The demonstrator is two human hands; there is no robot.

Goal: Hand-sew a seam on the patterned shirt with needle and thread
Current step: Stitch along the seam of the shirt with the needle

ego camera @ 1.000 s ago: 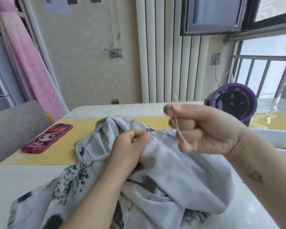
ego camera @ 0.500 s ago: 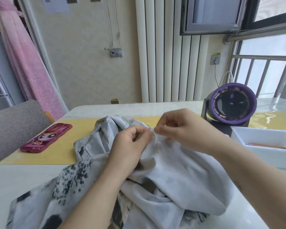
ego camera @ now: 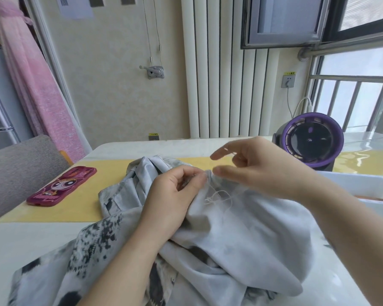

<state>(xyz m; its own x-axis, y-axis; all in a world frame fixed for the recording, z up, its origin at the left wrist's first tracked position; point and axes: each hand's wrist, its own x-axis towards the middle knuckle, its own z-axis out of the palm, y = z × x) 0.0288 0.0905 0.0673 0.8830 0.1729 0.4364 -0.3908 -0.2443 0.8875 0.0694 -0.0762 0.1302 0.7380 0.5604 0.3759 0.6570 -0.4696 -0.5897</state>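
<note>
Head view. The left hand [ego camera: 175, 195] pinches a fold of the patterned shirt [ego camera: 241, 239], which lies heaped in the middle of the white worktop [ego camera: 31, 244], as it did half a second ago. The right hand [ego camera: 263, 168], then pinched shut at the seam, has now opened: forefinger and thumb straight and apart, the other fingers curled. It is blurred, so I cannot tell whether it holds a needle. Slack thread [ego camera: 217, 196] now lies looped on the shirt just below the seam.

Left of the shirt a phone [ego camera: 62, 186] in a magenta cartoon case rests on a yellow mat [ego camera: 80, 202]. Right of the shirt stand a purple-rimmed fan [ego camera: 312, 144], its lit display too small to read, and a white tray [ego camera: 363, 184]. Behind the shirt are a white radiator [ego camera: 219, 85] and a wall socket [ego camera: 288, 81] with an illegible yellow label. Far left of the shirt hangs a pink curtain [ego camera: 35, 89].
</note>
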